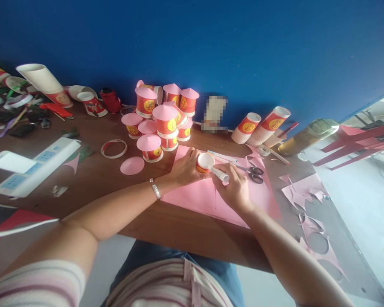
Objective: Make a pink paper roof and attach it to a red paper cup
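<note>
My left hand (186, 166) is wrapped round a small red and yellow paper cup (205, 163), tipped so that its white open rim faces me. My right hand (234, 188) is closed on a white glue stick (220, 174) whose tip touches the cup's rim. Both hands rest over a pink paper sheet (205, 198) on the brown table (166, 224). A pink paper cone (132, 165) lies loose to the left of my left hand. Grey-handled scissors (254, 172) lie on the pink sheet, just right of my right hand.
A pile of cups capped with pink cones (161, 121) stands behind my hands. More cups (259, 125) lie on their sides at right, near a tape roll (264, 150). A power strip (35, 166) and cluttered cups sit left. Pink offcuts (310, 213) lie at right.
</note>
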Demonstrator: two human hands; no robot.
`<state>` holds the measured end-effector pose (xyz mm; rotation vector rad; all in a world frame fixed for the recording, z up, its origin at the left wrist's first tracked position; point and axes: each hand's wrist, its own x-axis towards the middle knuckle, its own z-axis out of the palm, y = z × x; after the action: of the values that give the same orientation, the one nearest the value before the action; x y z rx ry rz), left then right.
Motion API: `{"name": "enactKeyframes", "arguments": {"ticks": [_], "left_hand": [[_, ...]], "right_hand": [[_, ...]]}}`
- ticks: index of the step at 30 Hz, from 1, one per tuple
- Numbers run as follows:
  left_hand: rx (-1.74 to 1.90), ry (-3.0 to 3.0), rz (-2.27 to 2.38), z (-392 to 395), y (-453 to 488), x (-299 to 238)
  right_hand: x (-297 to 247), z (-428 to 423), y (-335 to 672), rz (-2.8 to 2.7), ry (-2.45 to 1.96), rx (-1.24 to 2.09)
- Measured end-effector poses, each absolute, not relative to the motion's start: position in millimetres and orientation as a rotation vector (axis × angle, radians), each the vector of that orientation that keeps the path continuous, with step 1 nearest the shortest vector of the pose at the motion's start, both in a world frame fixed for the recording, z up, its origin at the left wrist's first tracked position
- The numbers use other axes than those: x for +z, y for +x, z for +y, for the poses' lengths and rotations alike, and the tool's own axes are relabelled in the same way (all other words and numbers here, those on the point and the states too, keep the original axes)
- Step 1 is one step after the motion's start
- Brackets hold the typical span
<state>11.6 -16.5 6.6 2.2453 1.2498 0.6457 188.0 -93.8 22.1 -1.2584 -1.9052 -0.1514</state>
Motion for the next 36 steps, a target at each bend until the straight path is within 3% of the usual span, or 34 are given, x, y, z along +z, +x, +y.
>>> {"name": "enactKeyframes", "arguments": {"ticks": [36], "left_hand": [[0.715,2.214,1.203,-12.9,11.9,-3.4]], "right_hand": [[15.2,-90.0,195.7,-1.759,-1.336,-0.094]]}}
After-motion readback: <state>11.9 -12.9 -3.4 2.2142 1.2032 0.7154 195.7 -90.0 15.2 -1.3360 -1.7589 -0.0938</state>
